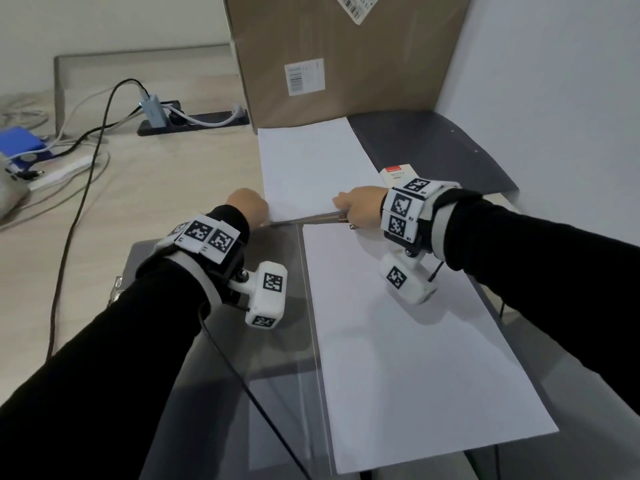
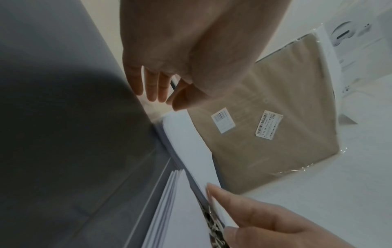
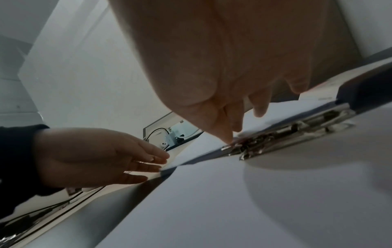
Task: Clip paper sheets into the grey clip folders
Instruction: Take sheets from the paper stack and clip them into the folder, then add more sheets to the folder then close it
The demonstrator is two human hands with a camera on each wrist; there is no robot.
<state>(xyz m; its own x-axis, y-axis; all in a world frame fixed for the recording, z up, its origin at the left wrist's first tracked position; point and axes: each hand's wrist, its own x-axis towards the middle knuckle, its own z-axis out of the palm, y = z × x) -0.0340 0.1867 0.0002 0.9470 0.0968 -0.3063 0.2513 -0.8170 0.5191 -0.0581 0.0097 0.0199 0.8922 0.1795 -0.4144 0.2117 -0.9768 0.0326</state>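
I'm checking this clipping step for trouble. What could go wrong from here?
1. The right hand has a fingertip at the metal clip; if it snaps, it may pinch.
2. The sheets look fanned at the edge by the left hand, so they may clip in crooked.
3. The loose cable on the open folder may snag.

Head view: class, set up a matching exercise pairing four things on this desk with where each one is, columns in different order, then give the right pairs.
Things:
1. cardboard box
2. blue device
3. metal clip
4. left hand

Places:
A. at the near left corner of the far paper stack
B. upright against the wall behind the paper
C. far left, among the cables
D. under the right hand, between the two paper stacks

Pairs: 1-B, 2-C, 3-D, 4-A
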